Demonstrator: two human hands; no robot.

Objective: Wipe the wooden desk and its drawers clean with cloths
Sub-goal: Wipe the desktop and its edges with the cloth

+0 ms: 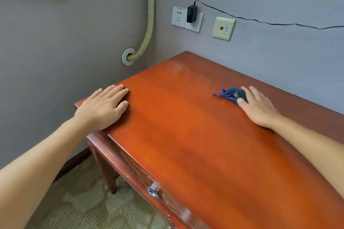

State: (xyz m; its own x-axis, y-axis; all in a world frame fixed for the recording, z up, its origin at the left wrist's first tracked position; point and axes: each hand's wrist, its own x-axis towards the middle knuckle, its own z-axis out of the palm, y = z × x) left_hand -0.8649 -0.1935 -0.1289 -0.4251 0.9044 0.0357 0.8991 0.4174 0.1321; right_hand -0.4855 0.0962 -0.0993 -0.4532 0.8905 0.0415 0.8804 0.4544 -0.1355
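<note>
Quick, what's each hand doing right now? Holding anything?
Left hand: open, flat on the desk, holding nothing.
Right hand: open, straight fingers pressing the blue cloth onto the desk.

Desk top: I see bare wood across the middle of the frame, between my two hands, and down to the near edge.
Left hand: lies flat on the left corner, blocking that edge.
Right hand: lies flat at centre right, pressing a blue cloth; both take up that patch.
Far corner: walls close it in at upper centre; the sockets, the black plug and its cable sit above the top.
Left side: a hose runs down the wall, apart from the desk.
Front: a drawer handle sticks out at lower centre.
</note>
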